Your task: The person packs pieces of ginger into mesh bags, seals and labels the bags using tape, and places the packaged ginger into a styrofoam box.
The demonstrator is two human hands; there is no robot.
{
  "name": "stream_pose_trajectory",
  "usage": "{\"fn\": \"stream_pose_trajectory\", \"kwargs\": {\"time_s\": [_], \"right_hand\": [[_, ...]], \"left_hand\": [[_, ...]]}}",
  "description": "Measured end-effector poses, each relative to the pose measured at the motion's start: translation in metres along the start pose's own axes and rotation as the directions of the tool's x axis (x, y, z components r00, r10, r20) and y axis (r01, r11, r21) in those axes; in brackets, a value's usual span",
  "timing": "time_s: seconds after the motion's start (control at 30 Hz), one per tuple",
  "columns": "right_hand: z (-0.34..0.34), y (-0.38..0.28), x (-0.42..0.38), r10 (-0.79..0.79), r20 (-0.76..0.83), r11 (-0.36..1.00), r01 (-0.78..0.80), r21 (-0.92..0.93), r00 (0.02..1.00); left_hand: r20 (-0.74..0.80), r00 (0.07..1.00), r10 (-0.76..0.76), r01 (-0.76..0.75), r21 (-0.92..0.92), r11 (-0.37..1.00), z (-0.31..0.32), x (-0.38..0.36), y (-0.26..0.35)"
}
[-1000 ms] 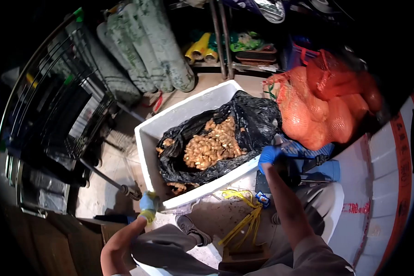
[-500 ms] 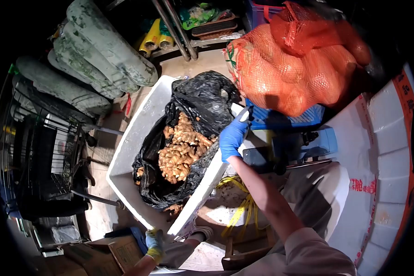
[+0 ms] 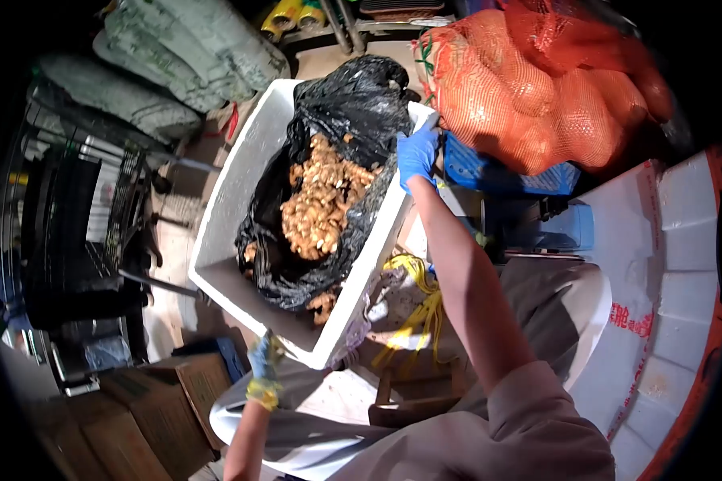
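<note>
A white foam box [image 3: 208, 248] lined with a black plastic bag [image 3: 353, 92] stands tilted before me. Knobbly ginger [image 3: 317, 208] fills the bag's middle, and a few loose pieces lie at the box's near end. My right hand [image 3: 417, 152], in a blue glove, is closed around the rim at the far right corner. At the near left corner, my left hand [image 3: 263, 365] grips the rim; its glove is blue with a yellow cuff. That hand's fingertips are partly hidden by the box wall.
Right of the box, an orange mesh sack [image 3: 529, 96] of large round produce rests on a blue crate [image 3: 497, 164]. Long winter melons [image 3: 192, 48] lie at upper left. Cardboard boxes [image 3: 148, 409], a wooden stool [image 3: 417, 393] and yellow straps [image 3: 417, 313] are near me.
My view has tilted down, so most things sit higher in the picture. The box's right side and my right hand have shifted slightly away from me. Both hands keep hold of the rim.
</note>
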State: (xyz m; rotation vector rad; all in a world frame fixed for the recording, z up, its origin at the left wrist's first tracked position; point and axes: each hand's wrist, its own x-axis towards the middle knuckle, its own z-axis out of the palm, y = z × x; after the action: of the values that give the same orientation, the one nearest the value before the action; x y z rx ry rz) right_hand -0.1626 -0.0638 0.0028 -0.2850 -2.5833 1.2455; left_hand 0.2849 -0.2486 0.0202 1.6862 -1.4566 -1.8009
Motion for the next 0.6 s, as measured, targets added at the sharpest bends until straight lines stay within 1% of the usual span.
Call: {"fn": "stream_pose_trajectory", "kwargs": {"time_s": [0.03,0.07,0.1,0.17,0.2,0.27,0.3,0.33,0.37,0.4,0.47,0.5,0.53,0.57,0.6], "right_hand": [[-0.006,0.007,-0.017,-0.058,-0.134,0.981,0.082,0.176,0.989],[-0.036,-0.010,-0.043,0.194,0.185,0.853,-0.258,0.453,0.963],[-0.049,-0.011,-0.075,0.168,0.193,0.848,-0.242,0.472,0.967],[-0.064,-0.003,-0.139,0.247,0.425,0.883,-0.383,0.271,0.871],[-0.066,0.000,-0.164,0.254,0.494,0.895,-0.396,0.207,0.831],[-0.061,-0.001,-0.188,0.257,0.564,0.890,-0.420,0.178,0.784],[-0.055,0.001,-0.192,0.266,0.582,0.889,-0.429,0.160,0.769],[-0.048,0.004,-0.190,0.253,0.579,0.933,-0.354,0.067,0.775],[-0.043,0.008,-0.191,0.247,0.514,0.957,-0.288,0.000,0.821],[-0.041,0.007,-0.195,-0.008,0.200,0.999,0.015,-0.033,0.980],[-0.031,0.013,-0.186,0.144,0.344,0.983,-0.094,-0.158,0.928],[-0.019,0.024,-0.177,0.165,0.414,0.983,-0.114,-0.145,0.895],[-0.033,0.007,-0.160,0.251,0.471,0.955,-0.136,-0.265,0.846],[-0.030,0.015,-0.149,0.144,0.435,0.989,-0.119,-0.085,0.889],[-0.028,0.025,-0.136,0.044,0.377,0.992,-0.086,0.097,0.925]], "left_hand": [[-0.026,0.999,0.035,-0.034,0.030,0.999,0.007,-0.003,0.012],[-0.046,0.997,0.069,-0.066,0.065,0.996,0.015,-0.005,0.027],[-0.024,0.995,0.098,-0.096,0.047,0.994,0.014,0.001,0.023],[0.019,0.988,0.156,-0.157,0.028,0.987,0.006,0.017,0.008],[0.054,0.987,0.153,-0.150,-0.055,0.987,0.013,0.006,0.018],[0.126,0.978,0.168,-0.173,0.031,0.984,-0.002,0.026,0.010],[0.109,0.985,0.137,-0.141,0.031,0.990,0.002,0.019,0.016],[0.078,0.989,0.124,-0.127,0.025,0.992,0.006,0.016,0.019],[0.063,0.990,0.127,-0.128,0.010,0.992,0.006,0.018,0.016],[0.047,0.991,0.128,-0.128,0.000,0.992,0.009,0.016,0.018],[0.031,0.991,0.130,-0.130,-0.013,0.991,0.015,0.012,0.016],[0.028,0.992,0.120,-0.120,0.015,0.993,0.017,0.015,0.012],[0.026,0.988,0.153,-0.153,0.001,0.988,0.026,0.008,0.010],[0.024,0.979,0.201,-0.200,-0.051,0.979,0.034,0.009,0.003],[0.022,0.968,0.249,-0.246,-0.104,0.964,0.045,0.010,-0.006]]}}
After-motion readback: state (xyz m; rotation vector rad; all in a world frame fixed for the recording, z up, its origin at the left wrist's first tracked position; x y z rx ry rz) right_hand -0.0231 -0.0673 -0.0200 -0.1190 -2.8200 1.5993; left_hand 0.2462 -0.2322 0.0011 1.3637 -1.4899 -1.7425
